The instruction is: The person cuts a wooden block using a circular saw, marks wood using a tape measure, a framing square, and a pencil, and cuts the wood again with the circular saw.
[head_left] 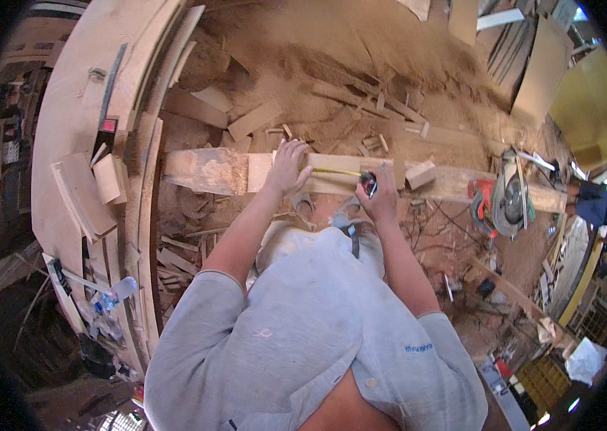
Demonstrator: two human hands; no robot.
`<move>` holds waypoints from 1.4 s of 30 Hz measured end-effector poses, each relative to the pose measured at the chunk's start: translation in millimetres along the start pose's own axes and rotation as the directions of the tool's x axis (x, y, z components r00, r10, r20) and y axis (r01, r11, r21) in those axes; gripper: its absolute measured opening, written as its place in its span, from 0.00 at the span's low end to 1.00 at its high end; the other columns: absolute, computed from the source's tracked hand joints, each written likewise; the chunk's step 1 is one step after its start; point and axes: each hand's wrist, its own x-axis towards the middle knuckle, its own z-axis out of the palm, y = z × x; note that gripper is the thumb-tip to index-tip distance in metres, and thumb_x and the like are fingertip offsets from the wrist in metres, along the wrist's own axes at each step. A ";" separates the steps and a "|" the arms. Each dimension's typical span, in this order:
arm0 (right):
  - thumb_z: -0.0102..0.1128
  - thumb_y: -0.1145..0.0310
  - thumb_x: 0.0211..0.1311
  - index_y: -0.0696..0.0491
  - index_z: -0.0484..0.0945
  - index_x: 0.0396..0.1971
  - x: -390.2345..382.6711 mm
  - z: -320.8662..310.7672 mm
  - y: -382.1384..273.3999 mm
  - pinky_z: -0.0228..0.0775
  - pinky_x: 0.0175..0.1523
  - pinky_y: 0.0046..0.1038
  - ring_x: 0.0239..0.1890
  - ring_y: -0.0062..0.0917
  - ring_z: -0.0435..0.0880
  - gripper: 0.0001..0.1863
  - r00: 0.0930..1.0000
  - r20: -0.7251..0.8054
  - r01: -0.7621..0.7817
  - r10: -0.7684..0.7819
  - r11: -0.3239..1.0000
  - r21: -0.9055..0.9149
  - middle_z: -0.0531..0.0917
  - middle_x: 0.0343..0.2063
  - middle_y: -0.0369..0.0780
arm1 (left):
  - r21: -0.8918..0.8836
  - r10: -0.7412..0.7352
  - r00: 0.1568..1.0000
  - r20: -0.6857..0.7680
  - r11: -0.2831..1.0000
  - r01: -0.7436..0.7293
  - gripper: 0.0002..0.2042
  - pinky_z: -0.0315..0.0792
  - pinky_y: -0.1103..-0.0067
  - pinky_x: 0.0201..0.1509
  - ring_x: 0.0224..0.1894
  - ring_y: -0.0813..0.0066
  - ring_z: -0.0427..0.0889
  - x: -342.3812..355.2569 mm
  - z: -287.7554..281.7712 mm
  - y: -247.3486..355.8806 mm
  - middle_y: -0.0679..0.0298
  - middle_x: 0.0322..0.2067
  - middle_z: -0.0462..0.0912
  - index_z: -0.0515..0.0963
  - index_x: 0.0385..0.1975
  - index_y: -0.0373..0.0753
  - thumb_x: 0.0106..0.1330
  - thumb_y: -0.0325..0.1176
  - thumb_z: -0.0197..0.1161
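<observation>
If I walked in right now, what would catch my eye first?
Probably the yellow tape stretched over a pale board near the middle, between the left hand, resting on the board, and the right hand, gripping the tape case. Next might come the red-and-grey power tool off to the right, then the brown sawdust spread across the top.

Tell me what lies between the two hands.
In the head view, the yellow tape of a tape measure lies between left hand and right hand, above the pale board.
</observation>
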 end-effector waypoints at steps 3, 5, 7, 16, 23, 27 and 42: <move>0.74 0.58 0.53 0.55 0.83 0.45 4.7 -16.1 -14.5 0.77 0.54 0.45 0.47 0.47 0.84 0.22 0.999 0.050 -0.020 0.013 0.990 0.137 0.85 0.41 0.49 | 0.097 0.059 0.993 -0.103 0.994 -0.049 0.29 0.43 0.49 0.87 0.78 0.50 0.62 -0.4 -39.6 29.5 0.51 0.70 0.72 0.70 0.68 0.36 0.71 0.44 0.64; 0.74 0.57 0.54 0.56 0.84 0.44 8.5 -34.0 -30.3 0.78 0.54 0.40 0.45 0.42 0.86 0.22 0.977 0.172 -0.159 0.124 0.965 0.208 0.87 0.40 0.49 | 0.153 0.009 0.964 -0.266 0.988 0.033 0.29 0.43 0.49 0.86 0.78 0.50 0.62 4.6 -88.9 78.8 0.51 0.70 0.71 0.70 0.68 0.37 0.71 0.44 0.64; 0.74 0.56 0.55 0.56 0.85 0.44 15.6 -35.5 -42.8 0.78 0.53 0.38 0.44 0.39 0.87 0.22 0.961 0.241 -0.198 0.138 0.949 0.245 0.88 0.41 0.48 | 0.195 -0.023 0.899 -0.438 0.973 0.120 0.29 0.44 0.49 0.86 0.78 0.49 0.62 5.0 -117.9 95.2 0.50 0.70 0.71 0.71 0.68 0.37 0.71 0.45 0.64; 0.78 0.61 0.58 0.57 0.79 0.60 62.9 -17.4 -166.0 0.77 0.64 0.36 0.57 0.35 0.86 0.31 0.931 0.307 -0.055 -0.196 0.756 0.652 0.85 0.55 0.46 | -0.801 -0.547 0.685 0.481 0.043 0.597 0.23 0.79 0.66 0.63 0.60 0.67 0.82 -6.6 -125.0 94.2 0.59 0.60 0.81 0.74 0.66 0.38 0.78 0.43 0.65; 0.80 0.63 0.57 0.55 0.73 0.69 79.7 -5.5 -170.7 0.66 0.76 0.44 0.73 0.47 0.74 0.40 0.907 0.168 0.294 -0.387 0.864 0.408 0.78 0.68 0.51 | -0.867 -0.751 0.659 0.036 0.304 0.394 0.11 0.82 0.75 0.37 0.34 0.74 0.89 3.1 -182.4 -17.9 0.64 0.38 0.88 0.79 0.53 0.38 0.80 0.38 0.64; 0.80 0.63 0.57 0.54 0.73 0.69 64.1 -16.8 -126.0 0.70 0.73 0.43 0.71 0.46 0.76 0.40 0.928 0.202 0.235 -0.314 0.912 0.337 0.79 0.67 0.50 | -0.258 -0.518 0.307 -0.798 0.755 0.603 0.25 0.79 0.56 0.58 0.53 0.34 0.83 40.1 -280.6 -123.0 0.36 0.57 0.78 0.69 0.66 0.36 0.76 0.41 0.64; 0.77 0.65 0.61 0.51 0.79 0.65 8.3 -50.8 -65.4 0.76 0.65 0.39 0.64 0.40 0.83 0.32 0.955 0.256 -0.195 0.153 0.969 0.151 0.83 0.63 0.46 | -0.273 -0.569 -0.242 -0.786 -0.033 0.962 0.38 0.73 0.58 0.69 0.65 0.54 0.81 13.8 -390.6 -288.0 0.42 0.56 0.86 0.84 0.51 0.26 0.70 0.65 0.63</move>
